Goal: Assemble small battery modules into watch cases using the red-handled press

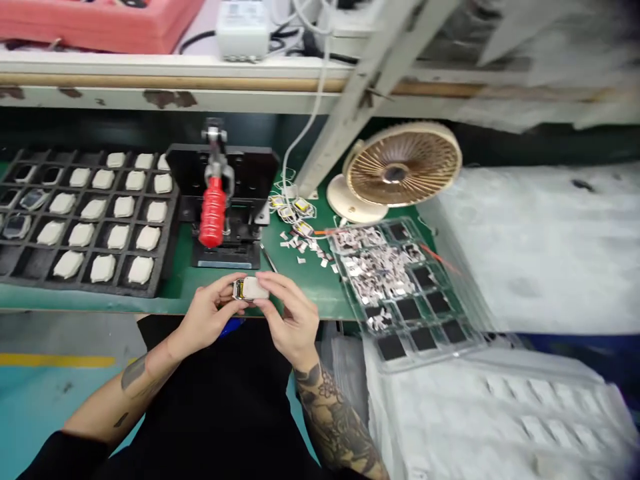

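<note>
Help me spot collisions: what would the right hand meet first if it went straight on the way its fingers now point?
The right hand would first meet the pale square piece it is touching, then probably the left hand; depth is unclear from this view.

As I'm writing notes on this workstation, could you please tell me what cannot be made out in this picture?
In the head view:
Inside of the small device: partly hidden by the pale piece.
Its underside: turned away from the camera.
Black tray: left end cut off by the picture edge.
Pink foam: cut off by the top edge.
Any print on the white box: too small and blurred.
</note>
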The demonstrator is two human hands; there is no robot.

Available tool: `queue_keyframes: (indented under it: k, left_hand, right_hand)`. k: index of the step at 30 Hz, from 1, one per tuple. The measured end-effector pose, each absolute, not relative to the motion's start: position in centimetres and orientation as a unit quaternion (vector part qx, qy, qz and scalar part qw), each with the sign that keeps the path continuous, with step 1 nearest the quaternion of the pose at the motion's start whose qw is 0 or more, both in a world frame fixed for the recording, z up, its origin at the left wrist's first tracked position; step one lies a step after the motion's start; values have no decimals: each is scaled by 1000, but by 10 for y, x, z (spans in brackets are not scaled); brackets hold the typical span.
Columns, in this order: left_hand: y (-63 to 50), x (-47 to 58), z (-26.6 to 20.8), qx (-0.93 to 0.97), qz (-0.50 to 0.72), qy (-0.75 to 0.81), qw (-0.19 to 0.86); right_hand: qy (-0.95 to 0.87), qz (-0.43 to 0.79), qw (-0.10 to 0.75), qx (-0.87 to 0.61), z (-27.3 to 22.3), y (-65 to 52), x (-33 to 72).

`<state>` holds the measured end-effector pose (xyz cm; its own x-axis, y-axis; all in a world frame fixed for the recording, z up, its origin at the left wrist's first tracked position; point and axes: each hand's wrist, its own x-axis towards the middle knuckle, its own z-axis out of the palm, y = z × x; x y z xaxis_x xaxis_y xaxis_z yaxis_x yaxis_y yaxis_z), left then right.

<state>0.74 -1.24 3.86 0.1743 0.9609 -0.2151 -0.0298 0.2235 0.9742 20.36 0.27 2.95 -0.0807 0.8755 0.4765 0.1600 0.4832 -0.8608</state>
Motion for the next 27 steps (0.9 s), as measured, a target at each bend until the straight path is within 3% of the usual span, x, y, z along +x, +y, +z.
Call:
queue_keyframes:
  k: [5, 10, 16, 20, 23, 25, 27]
  left_hand:
    - [-10, -8, 36, 449, 463, 466, 606]
    - [-3, -16, 26, 422, 510, 440, 607]
    - [6, -21, 23, 516, 473, 432, 569]
    - [7, -27, 19, 616, 481, 425, 457]
    - [5, -34, 12, 644, 504, 424, 388]
    - [3, -38, 7, 606, 499, 449, 427]
    - [2, -41, 4, 543, 489, 467, 499]
  right_hand:
    - [-712, 326, 494, -378, 30, 21, 182]
    - [-671, 353, 495, -425, 17, 15, 170]
    - [-613, 406, 494, -464, 11, 15, 166]
    - [-611, 370, 505, -484, 16, 13, 159]
    - [-662, 337, 466, -481, 28, 16, 159]
    - [-703, 259, 457, -479, 41, 28, 162]
    - [-708, 118, 523, -459, 55, 51, 167]
